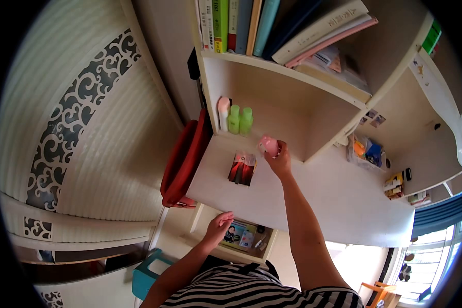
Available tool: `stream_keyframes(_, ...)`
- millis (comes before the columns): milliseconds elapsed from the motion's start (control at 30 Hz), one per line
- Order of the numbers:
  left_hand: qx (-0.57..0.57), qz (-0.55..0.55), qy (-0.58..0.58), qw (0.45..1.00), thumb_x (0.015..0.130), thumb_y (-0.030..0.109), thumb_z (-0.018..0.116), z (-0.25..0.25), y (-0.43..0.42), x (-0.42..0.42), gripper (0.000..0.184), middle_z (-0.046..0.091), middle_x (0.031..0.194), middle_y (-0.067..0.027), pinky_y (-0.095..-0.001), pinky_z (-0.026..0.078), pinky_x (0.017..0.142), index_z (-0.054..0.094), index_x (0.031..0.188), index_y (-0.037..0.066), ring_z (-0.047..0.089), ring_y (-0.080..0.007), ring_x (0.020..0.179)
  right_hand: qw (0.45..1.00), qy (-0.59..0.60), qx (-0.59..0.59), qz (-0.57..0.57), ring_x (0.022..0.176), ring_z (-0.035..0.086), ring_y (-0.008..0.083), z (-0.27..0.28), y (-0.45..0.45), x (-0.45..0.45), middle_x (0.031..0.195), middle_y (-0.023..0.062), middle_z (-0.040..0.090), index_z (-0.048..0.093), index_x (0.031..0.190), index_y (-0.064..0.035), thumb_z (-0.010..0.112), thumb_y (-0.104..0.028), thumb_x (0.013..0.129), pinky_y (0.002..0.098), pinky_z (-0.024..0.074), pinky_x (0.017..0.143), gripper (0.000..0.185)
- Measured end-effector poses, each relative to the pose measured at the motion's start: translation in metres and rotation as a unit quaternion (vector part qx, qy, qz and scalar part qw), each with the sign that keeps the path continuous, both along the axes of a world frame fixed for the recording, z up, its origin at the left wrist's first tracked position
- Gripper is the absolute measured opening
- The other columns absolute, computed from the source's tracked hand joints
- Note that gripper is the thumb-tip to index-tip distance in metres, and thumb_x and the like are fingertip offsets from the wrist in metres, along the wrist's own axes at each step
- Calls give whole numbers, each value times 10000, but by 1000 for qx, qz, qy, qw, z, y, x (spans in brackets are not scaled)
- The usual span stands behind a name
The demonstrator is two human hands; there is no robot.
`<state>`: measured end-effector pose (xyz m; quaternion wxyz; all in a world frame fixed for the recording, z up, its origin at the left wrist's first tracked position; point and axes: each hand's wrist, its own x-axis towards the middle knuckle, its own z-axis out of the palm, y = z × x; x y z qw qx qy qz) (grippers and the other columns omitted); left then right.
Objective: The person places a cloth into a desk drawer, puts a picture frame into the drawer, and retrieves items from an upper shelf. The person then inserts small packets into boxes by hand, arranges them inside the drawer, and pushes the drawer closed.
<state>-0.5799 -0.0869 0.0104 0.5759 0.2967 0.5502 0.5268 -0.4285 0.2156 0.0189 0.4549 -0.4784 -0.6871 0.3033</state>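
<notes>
My right hand (pixel 278 161) is closed around a small pink object (pixel 268 146) above the back of the white desk (pixel 323 200). A red and black box (pixel 242 168) lies on the desk to its left. Two green bottles (pixel 240 121) and a pink-capped white bottle (pixel 224 114) stand in the shelf compartment behind. My left hand (pixel 219 226) is near the open drawer (pixel 269 246), its fingers curled together; whether anything is in them is hidden. Inside the drawer lie a picture booklet (pixel 239 234) and small items.
Books (pixel 241 25) fill the upper shelf. A clear bin (pixel 365 153) with orange and blue things stands at the right, near a yellow-labelled container (pixel 394 186). Red folded objects (pixel 186 159) lean at the desk's left edge. A teal chair (pixel 148 274) is lower left.
</notes>
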Motion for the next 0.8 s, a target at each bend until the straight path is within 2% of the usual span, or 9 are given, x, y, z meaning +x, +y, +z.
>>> stream_keyframes(267, 0, 27, 27, 999, 898, 32, 510, -1, -12, -9, 319, 577, 1122, -131, -306, 426, 942, 481, 1209, -37, 553, -198, 1066, 999, 16, 32, 28, 924, 556, 338, 1, 30, -16, 1081, 208, 516, 464, 1165, 20, 723, -117, 675, 397, 467, 819, 570)
stream_keyframes(367, 18, 18, 25, 999, 899, 37, 514, -5, -9, -9, 315, 577, 1119, -130, -302, 427, 939, 487, 1204, -36, 554, -196, 1061, 998, -52, 40, 15, 945, 552, 321, 7, 22, -11, 1122, 220, 492, 459, 1187, 8, 713, -96, 704, 386, 475, 798, 555)
stream_keyframes(433, 20, 13, 20, 1000, 900, 39, 513, -6, -4, -7, 316, 578, 1117, -129, -302, 427, 938, 487, 1206, -34, 553, -194, 1061, 996, -16, 30, -80, 848, 592, 270, 12, 6, -10, 994, 192, 572, 515, 1118, 6, 708, -143, 737, 363, 489, 718, 452)
stream_keyframes(467, 22, 10, 14, 1000, 901, 41, 513, -7, -1, -6, 317, 578, 1116, -129, -303, 426, 938, 487, 1208, -31, 551, -192, 1061, 996, -17, 30, -82, 848, 592, 270, 17, -5, -6, 994, 192, 572, 515, 1118, 6, 708, -143, 737, 363, 489, 718, 452)
stream_keyframes(533, 20, 7, 5, 1000, 901, 41, 511, -10, 6, -6, 317, 577, 1116, -128, -302, 424, 939, 489, 1210, -27, 550, -191, 1060, 994, -39, -89, -52, 662, 607, 229, 42, -40, -1, 750, 139, 623, 597, 940, 11, 699, -221, 767, 345, 484, 604, 307)
stream_keyframes(567, 18, 7, -3, 1000, 901, 40, 510, -10, 9, -5, 317, 576, 1116, -127, -301, 422, 940, 491, 1211, -23, 548, -190, 1058, 994, -40, -89, -55, 662, 607, 229, 45, -56, -2, 750, 139, 623, 597, 940, 11, 699, -221, 767, 345, 484, 604, 307)
stream_keyframes(633, 31, 14, 4, 999, 904, 46, 508, -6, 17, -4, 306, 582, 1110, -128, -298, 427, 935, 497, 1199, -32, 560, -190, 1041, 994, -24, -94, -45, 518, 577, 214, 46, -86, -9, 566, 99, 591, 616, 763, 12, 704, -313, 766, 327, 467, 532, 337)
stream_keyframes(700, 44, 21, 13, 999, 906, 52, 506, 2, 27, -6, 296, 589, 1103, -130, -295, 432, 929, 503, 1188, -40, 571, -191, 1025, 989, -55, -137, -28, 553, 565, 167, 51, -106, -15, 624, 103, 618, 617, 742, 19, 711, -344, 765, 309, 465, 558, 376)
stream_keyframes(800, 54, 26, 2, 998, 907, 37, 491, 14, 34, -11, 282, 590, 1092, -121, -297, 433, 931, 509, 1178, -37, 570, -185, 1013, 981, -88, -169, -34, 555, 571, 171, 50, -122, -25, 616, 98, 614, 617, 741, 19, 725, -362, 744, 313, 471, 558, 396)
